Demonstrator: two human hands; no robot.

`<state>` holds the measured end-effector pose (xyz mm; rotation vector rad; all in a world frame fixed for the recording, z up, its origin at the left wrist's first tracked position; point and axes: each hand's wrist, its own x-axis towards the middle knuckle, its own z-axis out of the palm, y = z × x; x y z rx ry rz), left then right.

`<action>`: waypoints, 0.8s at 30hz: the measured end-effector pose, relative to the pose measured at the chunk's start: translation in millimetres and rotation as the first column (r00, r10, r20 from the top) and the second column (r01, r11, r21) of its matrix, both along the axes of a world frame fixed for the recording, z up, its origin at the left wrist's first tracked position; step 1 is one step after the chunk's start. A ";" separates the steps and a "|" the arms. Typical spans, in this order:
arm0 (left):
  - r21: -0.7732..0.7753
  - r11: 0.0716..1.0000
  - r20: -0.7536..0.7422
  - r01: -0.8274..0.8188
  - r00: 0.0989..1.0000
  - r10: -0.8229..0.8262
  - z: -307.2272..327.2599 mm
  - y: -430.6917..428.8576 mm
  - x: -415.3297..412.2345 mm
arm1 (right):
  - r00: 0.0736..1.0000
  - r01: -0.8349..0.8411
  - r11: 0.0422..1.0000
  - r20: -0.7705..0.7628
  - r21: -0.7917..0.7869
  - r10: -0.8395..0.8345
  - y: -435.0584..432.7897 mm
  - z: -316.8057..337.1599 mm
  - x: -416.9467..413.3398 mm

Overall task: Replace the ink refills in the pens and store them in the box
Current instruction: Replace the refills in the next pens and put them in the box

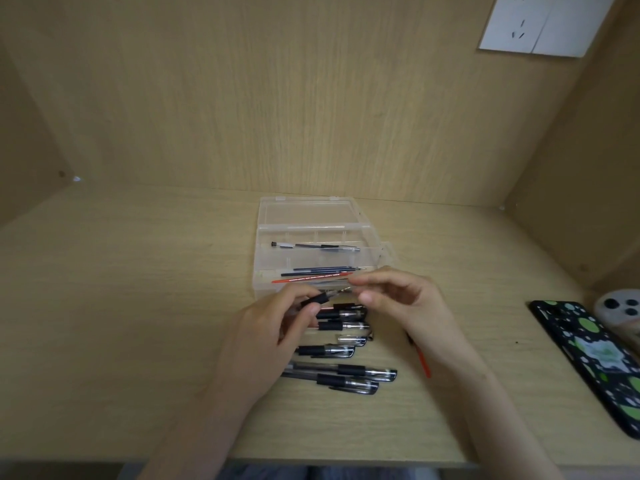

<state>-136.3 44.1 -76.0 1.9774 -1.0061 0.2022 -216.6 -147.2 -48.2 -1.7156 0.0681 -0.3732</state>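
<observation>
Several pens [341,374] lie on the worktop [138,306], partly under my left fingers [310,310], which clamp one pen [318,299] by its grip. Whether my right fingers [367,282] pinch anything I cannot tell. Open box [266,258] behind holds refills [322,271]. Phone [588,358] at right; wooden walls [277,98], socket [519,26].

Single head cam, looks fwd & down at desk [138,306], close in.
</observation>
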 end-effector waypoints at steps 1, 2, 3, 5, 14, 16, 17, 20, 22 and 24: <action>0.005 1.000 0.001 -0.001 1.000 0.001 0.0 -0.2 0.3 | 1.000 0.019 0.996 -0.007 -0.089 -0.020 -5.9 -1.1 -1.6; 0.011 1.000 0.010 -0.004 1.000 0.003 0.1 -0.4 0.2 | 0.999 0.013 0.978 -0.028 -0.210 -0.019 -11.9 -2.3 -4.0; 0.012 1.000 0.020 -0.003 1.000 0.003 -0.2 -0.7 0.2 | 0.998 -0.013 0.948 -0.059 -0.319 -0.006 -17.0 -4.3 -6.2; -0.004 1.000 0.016 0.014 1.000 -0.013 -0.2 -1.3 -0.2 | 0.992 -0.073 0.891 -0.125 -0.447 0.019 -23.3 -8.0 -10.4; 0.000 0.999 0.004 0.039 0.999 -0.039 -0.4 -1.8 -1.1 | 0.980 -0.140 0.755 -0.200 -0.641 0.013 -22.0 -18.1 -10.6; -0.003 0.999 -0.002 0.040 0.999 -0.040 -1.2 -2.0 -0.8 | 0.988 -0.076 0.809 -0.151 -0.582 -0.016 -19.9 -14.3 -12.8; -0.005 0.999 -0.003 0.038 0.999 -0.038 -1.7 -2.1 -0.5 | 0.992 -0.022 0.858 -0.118 -0.513 -0.046 -18.8 -11.1 -14.5; 0.001 0.999 0.027 0.035 0.999 -0.035 -2.4 -1.4 -0.1 | 0.992 0.110 0.941 -0.020 -0.320 -0.123 -13.4 -1.6 -16.3; 0.007 0.999 0.036 0.042 0.998 -0.042 -1.6 -1.3 0.3 | 0.994 0.111 0.961 0.017 -0.254 -0.110 -8.2 2.6 -15.7; 0.014 0.999 0.044 0.044 0.998 -0.044 -0.7 -1.5 0.4 | 0.996 0.092 0.969 0.037 -0.230 -0.085 -3.2 5.5 -14.1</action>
